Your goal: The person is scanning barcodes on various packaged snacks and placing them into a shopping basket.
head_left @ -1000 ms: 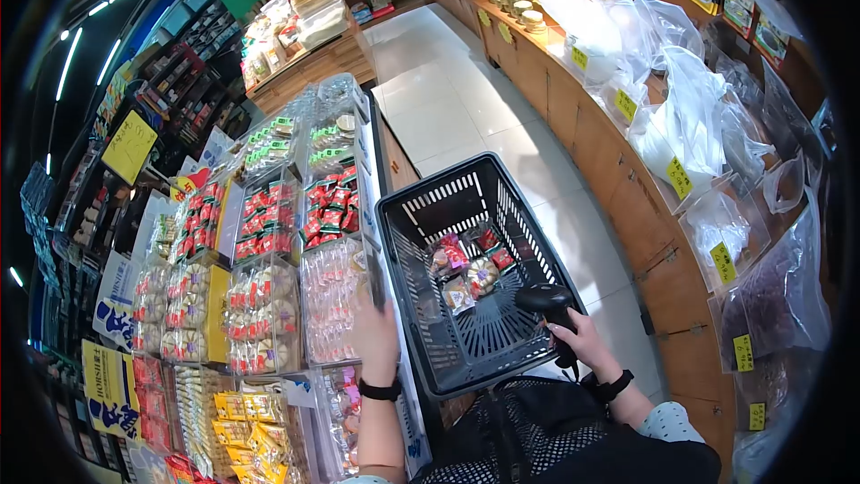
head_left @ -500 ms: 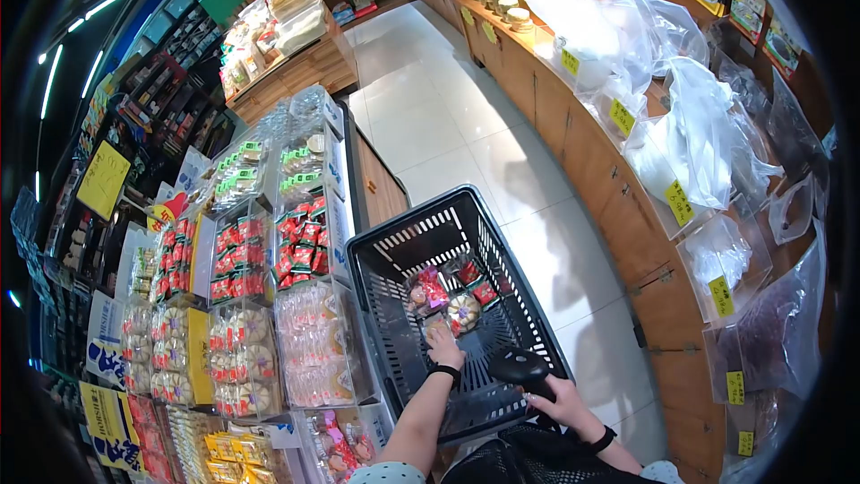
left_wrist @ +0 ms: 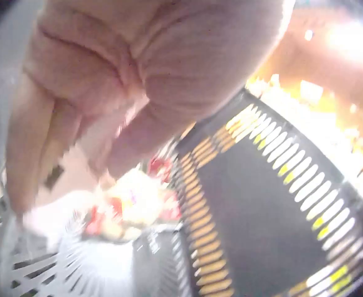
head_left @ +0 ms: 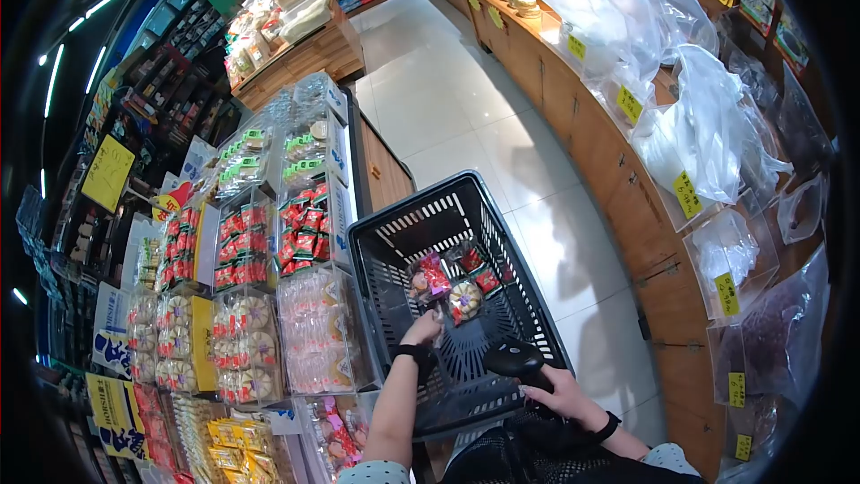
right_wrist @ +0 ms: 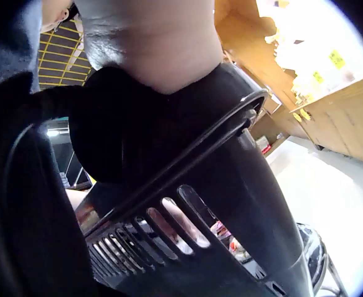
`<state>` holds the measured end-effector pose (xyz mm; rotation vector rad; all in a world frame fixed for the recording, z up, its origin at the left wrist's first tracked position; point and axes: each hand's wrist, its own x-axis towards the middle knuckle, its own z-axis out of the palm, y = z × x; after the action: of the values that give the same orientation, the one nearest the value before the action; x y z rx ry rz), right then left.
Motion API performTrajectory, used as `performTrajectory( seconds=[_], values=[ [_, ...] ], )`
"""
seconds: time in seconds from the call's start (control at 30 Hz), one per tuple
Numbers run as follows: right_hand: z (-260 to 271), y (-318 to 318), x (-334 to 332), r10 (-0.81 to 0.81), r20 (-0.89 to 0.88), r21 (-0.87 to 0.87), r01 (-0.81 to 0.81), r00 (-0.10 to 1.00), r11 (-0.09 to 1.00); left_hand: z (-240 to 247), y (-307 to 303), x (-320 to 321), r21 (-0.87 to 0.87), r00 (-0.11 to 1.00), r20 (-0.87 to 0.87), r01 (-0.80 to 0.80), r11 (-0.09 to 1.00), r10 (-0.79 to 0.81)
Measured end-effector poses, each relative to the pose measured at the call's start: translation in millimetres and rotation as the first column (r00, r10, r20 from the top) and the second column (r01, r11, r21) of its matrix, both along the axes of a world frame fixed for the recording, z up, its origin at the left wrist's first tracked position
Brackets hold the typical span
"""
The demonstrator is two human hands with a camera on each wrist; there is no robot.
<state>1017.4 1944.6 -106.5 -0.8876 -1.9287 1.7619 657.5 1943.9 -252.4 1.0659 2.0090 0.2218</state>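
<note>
My left hand (head_left: 421, 330) is inside the left part of a black plastic shopping basket (head_left: 421, 199). Its thumb and fingers pinch a small pale clear-wrapped packet (left_wrist: 76, 173), mostly hidden by the hand in the head view. Beside it on the basket floor lie a round pastry (head_left: 465, 301) in clear wrap with a purple mark, a pink-and-red packet (head_left: 433, 276), a red-and-green packet (head_left: 486, 280) and a darker red packet (head_left: 469, 258). Over the basket's near right end, my right hand (head_left: 560, 393) grips a black handheld barcode scanner (head_left: 513, 359).
Clear bins of wrapped pastries (head_left: 244, 350), red packets (head_left: 305, 233) and yellow packets (head_left: 242, 448) stand left of the basket. Tiled floor (head_left: 448, 139) runs ahead. A curved wooden counter (head_left: 573, 143) along the right carries plastic bags (head_left: 699, 125) and yellow price tags.
My left hand moved from above the bins into the basket, reached the pale packet, and has drawn back left with it pinched. The right hand still holds the scanner, shifted slightly left.
</note>
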Motion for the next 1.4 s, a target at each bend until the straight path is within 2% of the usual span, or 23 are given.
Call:
performTrajectory(
  seconds=[0.03, 0.07, 0.13, 0.17, 0.23, 0.27, 0.33, 0.4, 0.5, 0.53, 0.6, 0.8, 0.87, 0.9, 0.93, 1.0, 1.07, 1.17, 1.23, 1.27, 1.33, 1.37, 1.4],
  values=[
    [-3, -1, 1, 0.029, 0.018, -0.002, -0.029, 0.999, 1.0, 38, -2, 6, -0.063, 0.944, 0.298, -0.133, 0.989, 0.145],
    [1, -2, 1, 0.032, 0.017, 0.003, -0.032, 0.999, 0.999, 85, -9, 18, -0.16, 0.78, 0.556, -0.236, 0.958, 0.285],
    [12, 0, -2, 0.07, -0.019, -0.014, -0.07, 0.997, 0.997, 140, -30, 37, -0.018, 0.692, 0.661, -0.371, 0.928, 0.29],
    [6, -2, -2, 0.079, -0.054, 0.024, -0.078, 0.995, 0.997, 166, -44, 54, -0.011, 0.692, 0.661, -0.378, 0.926, 0.29],
    [14, -1, 1, 0.142, -0.066, 0.068, -0.138, 0.988, 0.988, 213, -76, 87, 0.231, 0.584, 0.77, -0.63, 0.741, 0.257],
    [18, -1, 2, 0.198, -0.073, 0.105, -0.19, 0.978, 0.976, 231, -90, 98, 0.228, 0.55, 0.798, -0.653, 0.723, 0.245],
    [20, 0, 2, 0.261, -0.069, 0.184, -0.245, 0.963, 0.952, 222, -110, 110, 0.258, 0.51, 0.819, -0.735, 0.627, 0.261],
    [20, 1, 6, 0.321, -0.045, 0.261, -0.299, 0.946, 0.918, 222, -120, 116, 0.214, 0.492, 0.815, -0.746, 0.631, 0.305],
    [21, -1, 6, 0.342, -0.061, 0.162, -0.329, 0.938, 0.93, 220, -131, 105, 0.348, 0.702, 0.687, -0.548, 0.761, 0.191],
    [21, -3, 6, 0.319, -0.057, 0.145, -0.309, 0.946, 0.94, 223, -133, 102, 0.353, 0.704, 0.684, -0.55, 0.757, 0.193],
    [24, -3, 7, 0.302, -0.056, 0.132, -0.293, 0.952, 0.947, 227, -135, 99, 0.324, 0.717, 0.686, -0.454, 0.83, 0.125],
    [29, -3, 7, 0.33, -0.035, 0.113, -0.325, 0.943, 0.939, 244, -150, 102, 0.428, 0.768, 0.639, -0.316, 0.846, -0.036],
    [33, -4, 7, 0.296, -0.038, 0.107, -0.291, 0.954, 0.951, 230, -160, 93, 0.401, 0.676, 0.733, -0.518, 0.756, 0.074],
    [32, -5, 7, 0.305, -0.041, 0.103, -0.3, 0.952, 0.949, 227, -163, 88, 0.497, 0.796, 0.579, -0.515, 0.698, 0.175],
    [31, -5, 8, 0.282, -0.063, 0.126, -0.272, 0.957, 0.954, 224, -165, 82, 0.598, 0.845, 0.493, -0.502, 0.626, 0.207],
    [26, -5, 10, 0.262, -0.088, 0.146, -0.248, 0.961, 0.958, 221, -173, 73, 0.508, 0.66, 0.689, -0.734, 0.451, 0.298],
    [18, -6, 11, 0.23, -0.086, 0.108, -0.221, 0.969, 0.969, 212, -188, 50, 0.54, 0.661, 0.529, -0.746, 0.389, 0.533],
    [24, -7, 10, 0.211, -0.047, 0.102, -0.206, 0.976, 0.973, 193, -210, -4, 0.546, 0.617, 0.495, -0.769, 0.333, 0.612],
    [10, -6, 9, 0.164, -0.083, 0.148, -0.15, 0.983, 0.977, 190, -202, -39, 0.636, 0.632, 0.035, -0.611, 0.47, 0.774],
    [11, -7, 7, 0.142, -0.125, 0.085, -0.132, 0.982, 0.988, 195, -194, -42, 0.636, 0.635, 0.033, -0.609, 0.474, 0.772],
    [21, -8, 7, 0.135, -0.114, 0.034, -0.131, 0.984, 0.991, 206, -180, -42, 0.588, 0.587, -0.419, -0.406, 0.7, 0.693],
    [20, -10, 6, 0.131, -0.115, 0.032, -0.128, 0.985, 0.991, 183, -185, -60, 0.491, 0.511, -0.654, -0.275, 0.826, 0.558],
    [17, -11, 5, 0.132, -0.124, 0.028, -0.129, 0.984, 0.991, 186, -184, -61, 0.489, 0.512, -0.655, -0.272, 0.829, 0.555]
  ],
)
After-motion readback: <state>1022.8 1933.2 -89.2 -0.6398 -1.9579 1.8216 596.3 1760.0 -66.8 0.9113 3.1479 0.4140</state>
